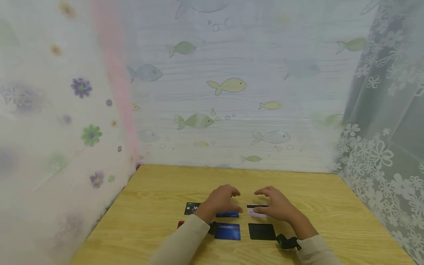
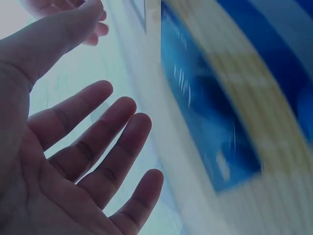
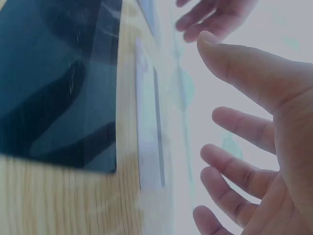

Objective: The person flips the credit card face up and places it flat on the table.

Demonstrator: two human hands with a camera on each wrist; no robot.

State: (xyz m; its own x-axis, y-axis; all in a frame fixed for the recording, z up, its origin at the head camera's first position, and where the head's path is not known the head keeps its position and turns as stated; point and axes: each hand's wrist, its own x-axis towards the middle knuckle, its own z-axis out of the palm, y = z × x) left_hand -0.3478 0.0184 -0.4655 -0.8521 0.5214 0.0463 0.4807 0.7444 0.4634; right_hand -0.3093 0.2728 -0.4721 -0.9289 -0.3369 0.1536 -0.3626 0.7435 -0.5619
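Observation:
Flat cards lie in two rows on the wooden table (image 1: 152,191). My left hand (image 1: 221,200) hovers with relaxed, spread fingers over a blue card (image 1: 228,214), partly covering it and a black card with VISA lettering (image 1: 190,208). Facing it, my right hand (image 1: 276,204) is held above a pinkish-white card with a dark stripe (image 1: 251,212). Nothing lies between the fingers of either hand. The nearer row holds another blue card (image 1: 227,232), a plain black card (image 1: 261,232), and a red-edged card (image 1: 180,224) mostly hidden behind the left sleeve.
A fish-printed curtain (image 1: 232,110) hangs along the table's far edge. Flower-patterned sheeting (image 1: 66,147) stands on the left, lace-like floral fabric (image 1: 374,165) on the right. A small dark device (image 1: 287,242) sits at the right wrist, another (image 1: 213,228) at the left.

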